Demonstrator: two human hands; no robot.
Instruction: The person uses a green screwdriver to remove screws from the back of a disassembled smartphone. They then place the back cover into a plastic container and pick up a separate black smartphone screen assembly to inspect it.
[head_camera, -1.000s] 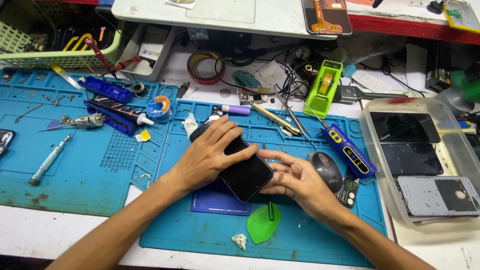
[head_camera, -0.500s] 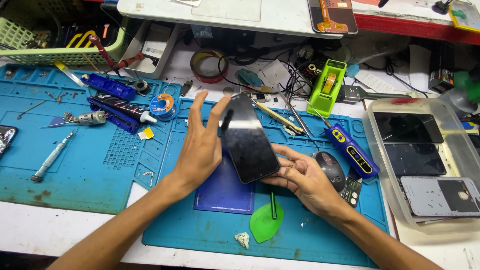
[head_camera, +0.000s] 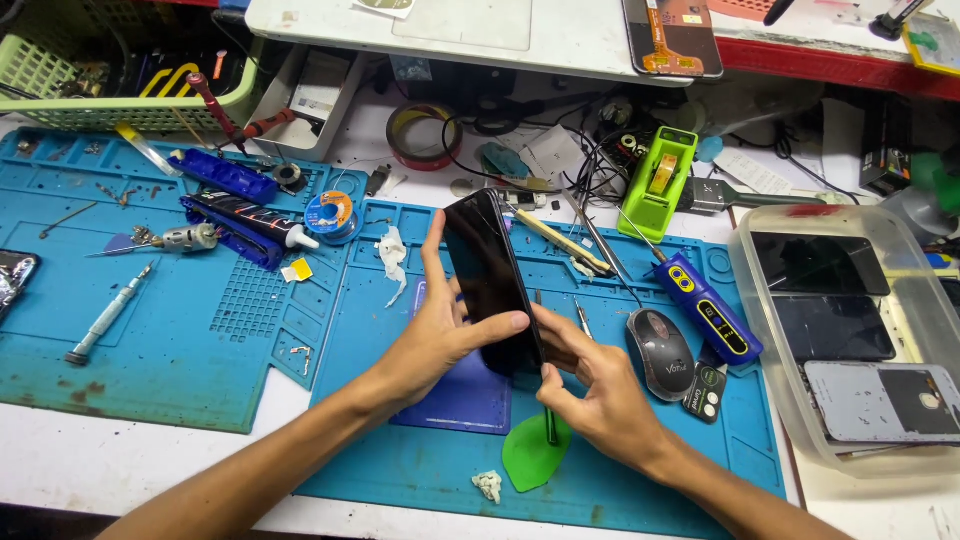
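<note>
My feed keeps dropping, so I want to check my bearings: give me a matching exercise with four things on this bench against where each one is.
Things:
1. black phone
2. grey mouse
3. green pick
4. roll of tape

Places:
A. flat on the mat, below the hands
B. on the white bench behind the mats
C. held tilted between both hands
D. on the mat, right of the right hand

Pairs: 1-C, 2-D, 3-A, 4-B

Left of phone (head_camera: 490, 280): bare blue mat (head_camera: 200, 340), room to pass.
Right of phone: mouse (head_camera: 660, 352) and blue tool (head_camera: 705, 305) sit close, in the way.
Behind phone: wires (head_camera: 580, 160), green tape holder (head_camera: 655, 185) crowd it.
Below phone: green pick (head_camera: 530, 455).
</note>
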